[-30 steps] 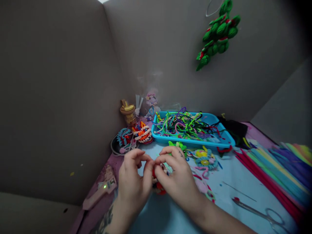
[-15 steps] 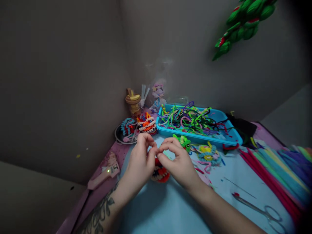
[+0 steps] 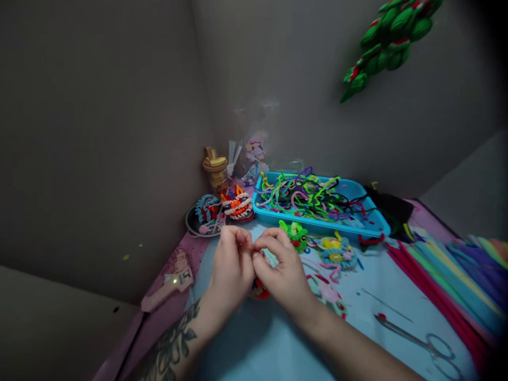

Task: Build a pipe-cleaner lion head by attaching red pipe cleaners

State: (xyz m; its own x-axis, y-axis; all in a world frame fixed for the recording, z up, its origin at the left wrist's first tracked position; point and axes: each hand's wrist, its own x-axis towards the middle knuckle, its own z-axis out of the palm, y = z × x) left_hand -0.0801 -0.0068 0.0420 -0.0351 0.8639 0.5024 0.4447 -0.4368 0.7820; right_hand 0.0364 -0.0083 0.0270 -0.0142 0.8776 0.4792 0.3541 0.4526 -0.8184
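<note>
My left hand (image 3: pixel 233 263) and my right hand (image 3: pixel 281 264) meet over the middle of the pale blue work surface (image 3: pixel 254 338). Both are closed in a pinch, fingertips touching or nearly so. What they pinch is too small and too covered to make out. Below them, partly hidden by the hands, sits an orange, red and white fuzzy pipe-cleaner piece (image 3: pixel 260 290). Beyond my right hand rests a green pipe-cleaner figure (image 3: pixel 294 236), with a yellow and blue pipe-cleaner flower (image 3: pixel 337 251) to its right.
A blue tray (image 3: pixel 317 221) of tangled pipe-cleaner scraps stands behind. At left lies a pink glue gun (image 3: pixel 169 290) with a lit green light, near a round dish (image 3: pixel 194 225). Scissors (image 3: pixel 416 338), a thin metal rod (image 3: pixel 387 305) and pipe-cleaner bundles (image 3: pixel 448 286) lie at right.
My hands have lowered slightly and drawn closer together, still pinched, covering more of the orange piece. The whole view has shifted a little.
</note>
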